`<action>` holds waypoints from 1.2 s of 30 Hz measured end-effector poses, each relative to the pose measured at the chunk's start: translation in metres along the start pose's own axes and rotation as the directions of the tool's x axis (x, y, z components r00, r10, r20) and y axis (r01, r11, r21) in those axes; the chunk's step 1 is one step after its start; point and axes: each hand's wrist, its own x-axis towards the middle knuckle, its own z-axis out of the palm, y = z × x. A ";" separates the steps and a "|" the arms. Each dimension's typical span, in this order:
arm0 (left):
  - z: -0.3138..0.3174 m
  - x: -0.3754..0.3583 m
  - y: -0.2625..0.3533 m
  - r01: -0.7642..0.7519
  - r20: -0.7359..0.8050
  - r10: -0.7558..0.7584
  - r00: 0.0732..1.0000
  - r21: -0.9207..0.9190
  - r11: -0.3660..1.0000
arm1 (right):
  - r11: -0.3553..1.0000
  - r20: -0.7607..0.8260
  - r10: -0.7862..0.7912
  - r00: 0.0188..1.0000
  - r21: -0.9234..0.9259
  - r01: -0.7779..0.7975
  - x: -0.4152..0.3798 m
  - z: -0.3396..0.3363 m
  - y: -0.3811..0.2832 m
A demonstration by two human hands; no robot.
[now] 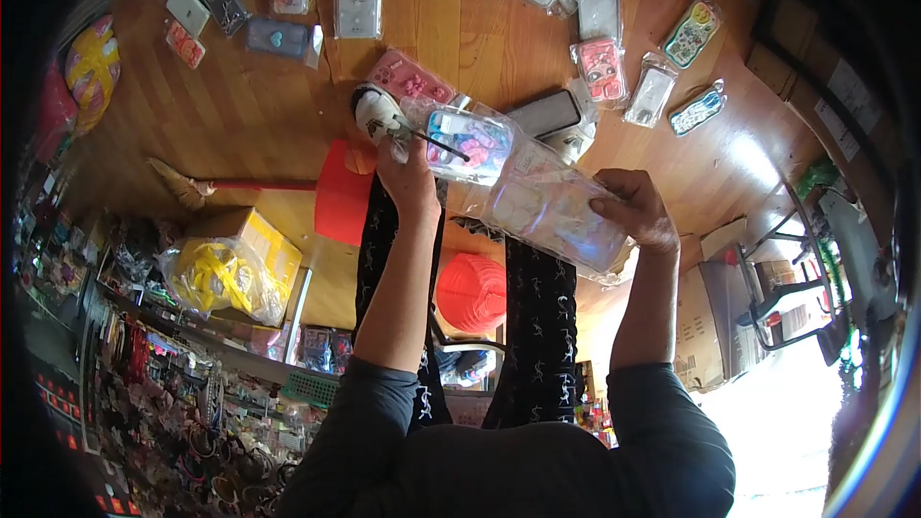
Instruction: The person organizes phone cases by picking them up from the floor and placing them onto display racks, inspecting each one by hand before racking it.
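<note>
My left hand (409, 173) is closed on a clear plastic bag at its left end, with a thin dark stick (436, 142) jutting from between the fingers. Beside that hand, a colourful phone case (470, 144) in clear wrapping lies across the upper part of the bag. My right hand (638, 211) pinches the other end of the clear plastic bag (556, 206), which is stretched between both hands above my knees. Shiny, pale shapes show through the plastic. Behind it are my white shoes and a dark-rimmed phone case (545, 113).
Several wrapped phone cases, among them a pink one (602, 69) and a clear one (360, 0), lie on the wooden floor (259, 115). A red dustpan (342, 194), a broom (180, 180), a yellow box (273, 249) and a red lantern (472, 293) surround my legs.
</note>
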 end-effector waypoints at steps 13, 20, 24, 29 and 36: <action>0.012 -0.005 0.010 0.445 0.618 -0.172 0.767 -0.319 0.837 | 0.852 -0.054 -0.332 0.942 -0.445 0.275 0.046 0.016 0.026; 0.026 -0.015 0.028 0.405 0.692 -0.128 0.710 -0.253 0.879 | 0.831 -0.057 -0.344 0.937 -0.482 0.277 0.049 0.011 0.021; 0.019 -0.010 0.007 0.236 0.688 -0.029 0.725 -0.208 0.949 | 0.830 -0.047 -0.310 0.949 -0.501 0.247 0.052 0.012 0.025; 0.010 0.000 -0.014 0.311 0.528 -0.173 0.832 -0.185 0.932 | 0.782 -0.018 -0.384 0.923 -0.538 0.315 0.060 0.007 0.030; 0.013 0.004 -0.012 0.400 0.474 -0.255 0.843 -0.233 0.886 | 0.871 -0.709 -0.490 0.508 -0.427 0.243 0.157 -0.120 0.009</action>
